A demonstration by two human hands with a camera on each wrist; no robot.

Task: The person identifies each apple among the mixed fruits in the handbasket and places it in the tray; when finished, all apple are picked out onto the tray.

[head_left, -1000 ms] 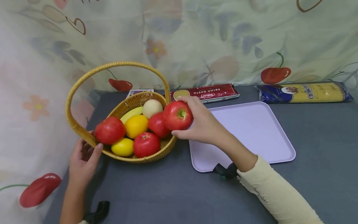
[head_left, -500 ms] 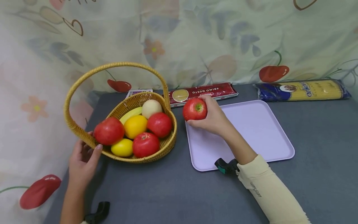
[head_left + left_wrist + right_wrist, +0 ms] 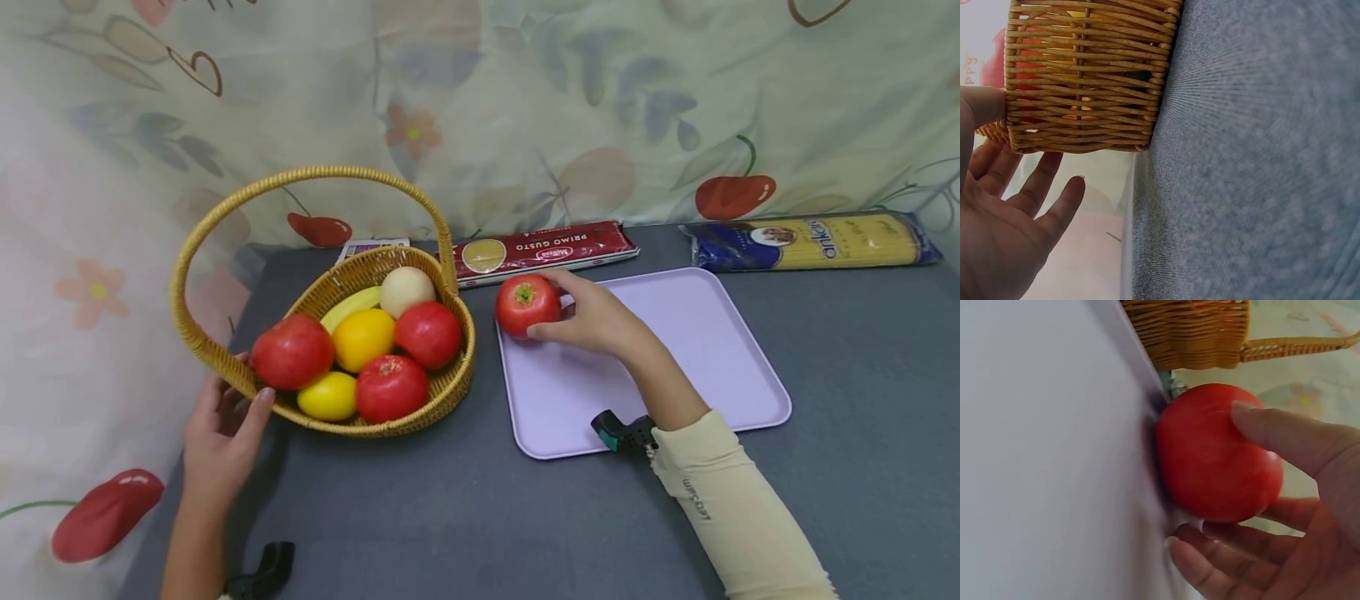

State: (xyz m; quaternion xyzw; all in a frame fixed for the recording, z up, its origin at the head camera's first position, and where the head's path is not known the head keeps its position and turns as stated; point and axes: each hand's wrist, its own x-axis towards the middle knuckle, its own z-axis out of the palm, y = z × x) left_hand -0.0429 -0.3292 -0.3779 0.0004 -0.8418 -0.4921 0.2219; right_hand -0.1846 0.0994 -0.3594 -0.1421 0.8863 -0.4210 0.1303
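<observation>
And there's the right hand (image 3: 596, 317), thumb and fingers wrapped around a red apple (image 3: 525, 305) at the tray's (image 3: 675, 350) far left corner, while the left hand (image 3: 225, 437) grips the side of the fruit (image 3: 363, 339) basket (image 3: 454, 393) on the tabletop (image 3: 420, 517)!

Hands: 2 seen, i.e. L hand (image 3: 225, 433) & R hand (image 3: 592, 315); black wrist devices: 2, at L arm (image 3: 266, 568) & R arm. Basket (image 3: 452, 398): 1, w/ 1 handle (image 3: 330, 172). Tray (image 3: 697, 358): 1. Red fruits (image 3: 392, 389) in basket: 3 counted; red fruit (image 3: 519, 308) at R hand: 1, so 4 tot. Lemon (image 3: 327, 397): 1. Round yellow fruit (image 3: 363, 337): 1. Banana (image 3: 347, 310): 1 visible, pt. hidden. Pale round fruit (image 3: 407, 291): 1. Fruit tot.: 8 pcs. Long packs: 2, i.e. red pack (image 3: 543, 252) & yellow-blue pack (image 3: 813, 243). Sm. packet (image 3: 372, 246), pt. hidden: 1. Table (image 3: 420, 517): 1
</observation>
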